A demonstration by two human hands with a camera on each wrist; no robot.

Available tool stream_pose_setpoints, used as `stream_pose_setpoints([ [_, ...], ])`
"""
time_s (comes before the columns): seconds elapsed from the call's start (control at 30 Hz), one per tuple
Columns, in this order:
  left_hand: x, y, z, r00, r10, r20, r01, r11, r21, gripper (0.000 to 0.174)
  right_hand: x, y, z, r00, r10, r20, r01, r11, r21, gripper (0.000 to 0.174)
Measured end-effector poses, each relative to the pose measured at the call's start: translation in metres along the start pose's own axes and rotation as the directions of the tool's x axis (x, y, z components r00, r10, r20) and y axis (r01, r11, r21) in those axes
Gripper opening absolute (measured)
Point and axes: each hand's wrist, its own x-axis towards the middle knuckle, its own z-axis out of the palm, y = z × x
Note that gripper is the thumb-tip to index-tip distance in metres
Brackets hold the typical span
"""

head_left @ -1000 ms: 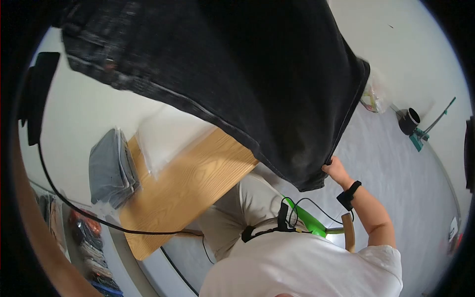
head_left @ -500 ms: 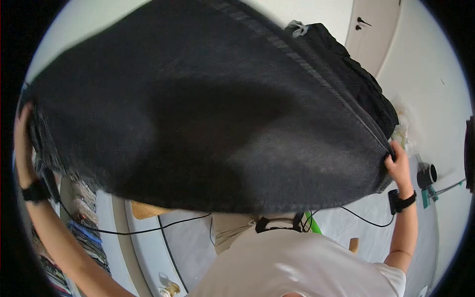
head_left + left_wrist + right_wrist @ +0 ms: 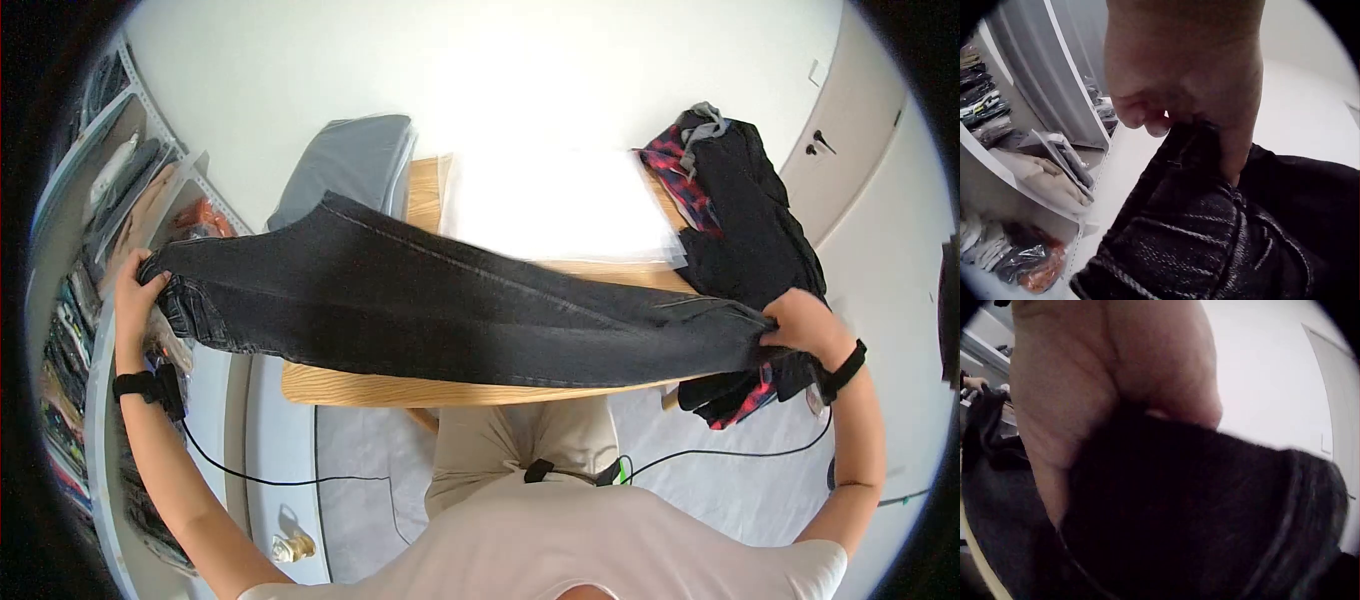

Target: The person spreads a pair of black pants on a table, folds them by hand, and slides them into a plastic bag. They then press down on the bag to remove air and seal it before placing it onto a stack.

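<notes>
A pair of black jeans point(image 3: 420, 300) is stretched lengthwise in front of me, over the near part of the wooden table point(image 3: 340, 388). My left hand point(image 3: 135, 300) grips the gathered waistband end, with the thumb over the cloth. In the left wrist view, pale stitching and creases show on this waist part point(image 3: 1179, 231). At the other end my right hand point(image 3: 805, 325) pinches the leg end, where the hem folds over in the right wrist view. Most of that hand's fingers are hidden behind the dark cloth point(image 3: 1172, 506).
Clear plastic sheets or bags point(image 3: 550, 205) lie on the table behind the jeans. A folded grey garment in plastic point(image 3: 345, 165) sits at the back left. Dark and red plaid clothes point(image 3: 745, 200) hang over the right end. Shelves of bagged clothes point(image 3: 130, 190) line the left side.
The jeans have come down from high in front of the head camera to table height and lie straighter between the hands. Both hands keep hold of the ends.
</notes>
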Motion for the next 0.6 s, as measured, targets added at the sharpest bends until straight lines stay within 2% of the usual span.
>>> stream_pose_setpoints([
  [0.07, -0.009, 0.000, -0.001, 0.999, -0.044, 0.023, 0.044, 0.999, -0.005, 0.029, 0.014, 0.016, 0.001, 0.983, -0.022, -0.180, 0.005, 0.995, -0.096, 0.017],
  [0.13, -0.012, 0.008, 0.006, 0.963, 0.234, -0.132, -0.178, 0.924, 0.338, 0.033, 0.033, 0.033, -0.010, 0.926, 0.086, -0.366, -0.170, 0.964, -0.203, 0.013],
  [0.17, -0.014, 0.015, 0.012, 0.981, 0.110, -0.159, -0.063, 0.959, 0.276, 0.038, 0.040, 0.057, -0.008, 0.840, 0.032, -0.542, -0.184, 0.956, -0.228, 0.017],
  [0.2, -0.014, 0.017, 0.017, 0.981, 0.110, -0.160, -0.060, 0.956, 0.289, 0.038, 0.044, 0.054, -0.023, 0.783, 0.125, -0.610, -0.322, 0.920, -0.224, 0.018],
  [0.23, -0.014, 0.017, 0.024, 0.948, 0.108, -0.301, -0.026, 0.964, 0.264, 0.037, 0.049, 0.069, -0.027, 0.697, 0.081, -0.712, -0.359, 0.899, -0.249, 0.019],
  [0.27, -0.017, 0.016, 0.032, 0.896, 0.099, -0.434, 0.004, 0.973, 0.232, 0.037, 0.049, 0.080, -0.031, 0.612, 0.007, -0.791, -0.323, 0.915, -0.242, 0.023],
  [0.3, -0.025, 0.014, 0.040, 0.850, 0.102, -0.516, 0.032, 0.969, 0.243, 0.039, 0.050, 0.088, -0.030, 0.585, -0.005, -0.811, -0.336, 0.908, -0.249, 0.027],
  [0.33, -0.037, 0.014, 0.051, 0.854, 0.097, -0.510, 0.041, 0.967, 0.252, 0.039, 0.051, 0.096, -0.025, 0.563, -0.016, -0.826, -0.347, 0.903, -0.254, 0.031],
  [0.4, -0.053, 0.015, 0.081, 0.791, 0.166, -0.589, -0.135, 0.986, 0.096, 0.042, 0.047, 0.114, -0.007, 0.484, -0.041, -0.874, -0.407, 0.874, -0.266, 0.039],
  [0.43, -0.068, 0.012, 0.100, 0.842, 0.073, -0.534, -0.071, 0.997, 0.024, 0.042, 0.045, 0.119, 0.004, 0.493, -0.109, -0.863, -0.345, 0.886, -0.309, 0.039],
  [0.47, -0.085, 0.007, 0.120, 0.880, -0.018, -0.474, -0.004, 0.999, -0.044, 0.043, 0.041, 0.122, 0.019, 0.501, -0.107, -0.859, -0.334, 0.892, -0.306, 0.039],
  [0.53, -0.117, -0.011, 0.159, 0.935, -0.089, -0.343, 0.048, 0.991, -0.126, 0.042, 0.037, 0.126, 0.056, 0.650, -0.024, -0.760, -0.369, 0.864, -0.343, 0.031],
  [0.6, -0.143, -0.016, 0.189, 0.977, -0.104, -0.184, 0.085, 0.990, -0.112, 0.041, 0.035, 0.122, 0.092, 0.710, -0.120, -0.694, -0.211, 0.904, -0.372, 0.024],
])
